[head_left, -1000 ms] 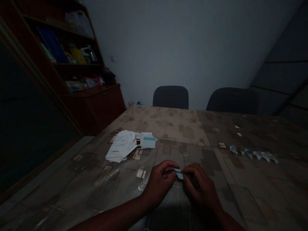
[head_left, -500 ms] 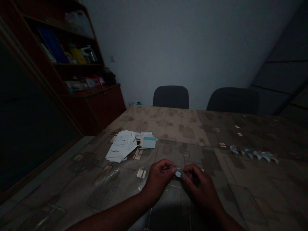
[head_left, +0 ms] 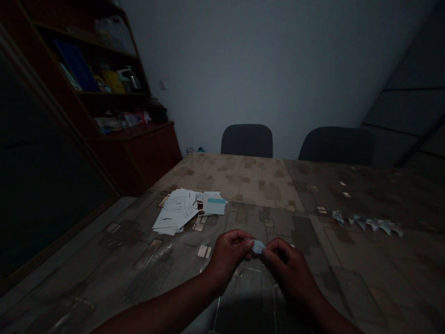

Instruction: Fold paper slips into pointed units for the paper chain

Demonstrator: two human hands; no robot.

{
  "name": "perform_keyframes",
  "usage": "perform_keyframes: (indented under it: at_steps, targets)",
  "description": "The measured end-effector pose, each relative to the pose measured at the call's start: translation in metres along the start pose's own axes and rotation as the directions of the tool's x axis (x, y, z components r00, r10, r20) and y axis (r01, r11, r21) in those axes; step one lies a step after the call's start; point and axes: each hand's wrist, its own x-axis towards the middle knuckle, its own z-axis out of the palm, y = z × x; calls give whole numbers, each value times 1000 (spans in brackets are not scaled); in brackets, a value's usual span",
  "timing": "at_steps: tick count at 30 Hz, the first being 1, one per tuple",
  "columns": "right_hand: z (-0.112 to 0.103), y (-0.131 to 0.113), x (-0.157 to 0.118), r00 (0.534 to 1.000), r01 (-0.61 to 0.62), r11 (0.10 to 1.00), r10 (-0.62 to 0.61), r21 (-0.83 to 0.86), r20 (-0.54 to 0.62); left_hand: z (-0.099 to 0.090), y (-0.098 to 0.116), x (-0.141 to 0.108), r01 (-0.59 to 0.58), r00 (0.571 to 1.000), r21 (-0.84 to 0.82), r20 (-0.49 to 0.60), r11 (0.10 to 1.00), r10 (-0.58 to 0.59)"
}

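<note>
A small pale folded piece of paper is held over the near part of the table between my two hands. My left hand pinches its left end between thumb and fingers. At its right end, the thumb and fingertips of my right hand close on it. Loose white paper pieces lie in an overlapping pile to the left, some printed, one with a blue-green band. Over on the right, a row of folded paper pieces with pointed tips lies on the patterned tablecloth.
Two dark chairs stand behind the table's far edge. A reddish wooden cabinet with filled shelves is at the back left, against the pale wall.
The small paper between my fingers has turned a little and shows more of its pale surface. My fingers have shifted slightly around it.
</note>
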Motion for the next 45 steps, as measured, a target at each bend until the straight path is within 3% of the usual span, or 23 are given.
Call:
perform_keyframes:
  at_steps: [10, 18, 23, 26, 29, 32, 39, 43, 45]
  targets:
    - [-7, -2, -1, 996, -24, 994, 32, -110, 78, -6, 3, 6, -80, 997, 287, 47, 955, 69]
    - [-19, -5, 4, 961, -96, 995, 87, 21, 264, -8, 2, 10, -48, 996, 315, 80, 948, 24]
    - [-32, -4, 7, 956, -87, 984, 126, -153, 265, -9, 3, 10, -130, 988, 485, 137, 865, 72]
    - [-38, -2, 8, 944, -20, 988, 70, -153, 324, -9, 4, 10, -184, 976, 553, 202, 813, 84]
    - [-38, -4, 9, 947, 104, 976, -39, -189, 320, -8, 5, 9, -257, 953, 636, 294, 727, 80]
    - [-36, -8, 9, 940, 204, 940, -111, -272, 322, -6, 8, 11, -309, 943, 717, 318, 625, 102]
    - [-28, -5, 5, 834, 492, 781, -297, -384, 464, -8, 5, 14, -424, 905, 822, 392, 380, 163]
    - [-25, -1, 2, 804, 556, 713, -329, -428, 496, -12, 2, 13, -437, 895, 855, 382, 278, 231]
    - [-26, -1, 1, 826, 541, 742, -378, -396, 418, -13, 0, 13, -453, 878, 859, 382, 239, 289]
